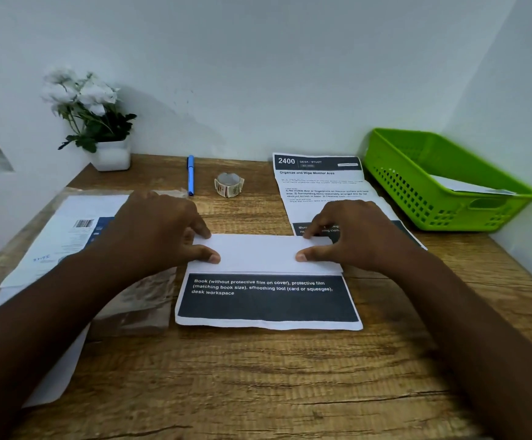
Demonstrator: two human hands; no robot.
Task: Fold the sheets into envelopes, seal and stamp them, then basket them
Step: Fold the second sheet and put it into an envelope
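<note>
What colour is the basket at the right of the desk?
Bright green basket, seen in the head view.

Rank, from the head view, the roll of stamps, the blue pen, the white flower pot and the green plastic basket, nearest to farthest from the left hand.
From the left hand:
1. Blue pen, just beyond the fingers.
2. Roll of stamps, beyond and to its right.
3. White flower pot, far-left corner by the wall.
4. Green plastic basket, far right, across the desk.
</note>
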